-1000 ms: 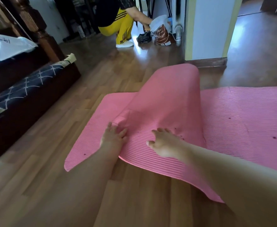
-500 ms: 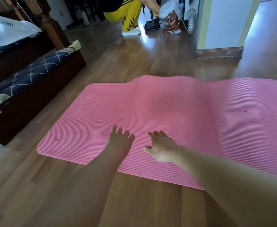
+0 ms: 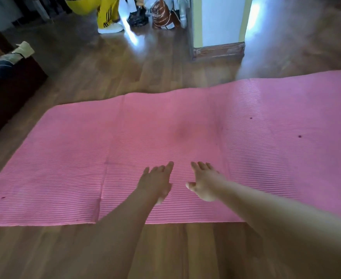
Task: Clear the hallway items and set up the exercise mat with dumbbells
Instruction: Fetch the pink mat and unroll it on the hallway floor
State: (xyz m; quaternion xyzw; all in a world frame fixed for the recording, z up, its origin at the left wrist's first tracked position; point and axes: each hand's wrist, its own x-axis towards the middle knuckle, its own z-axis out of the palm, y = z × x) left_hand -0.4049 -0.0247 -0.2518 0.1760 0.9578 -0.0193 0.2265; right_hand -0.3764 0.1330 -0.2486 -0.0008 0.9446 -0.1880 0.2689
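A pink ribbed exercise mat (image 3: 68, 158) lies spread flat across the wooden floor, running from the left edge of the view to the right edge. My left hand (image 3: 155, 182) and my right hand (image 3: 203, 182) rest side by side on its near middle part, fingers straight and pointing away from me, holding nothing. A few dark specks and one darker smudge mark the mat. No dumbbells are in view.
A dark bench (image 3: 6, 81) with a patterned cushion stands at the left. A white wall corner (image 3: 218, 23) rises behind the mat. Beyond it a person in yellow trousers (image 3: 103, 11) crouches beside a brown bag (image 3: 163, 17) and a black bag (image 3: 137, 17).
The curled-over end of the mat has been laid out flat to the left. Both hands stay on the mat with fingers straight, and the view has tilted down.
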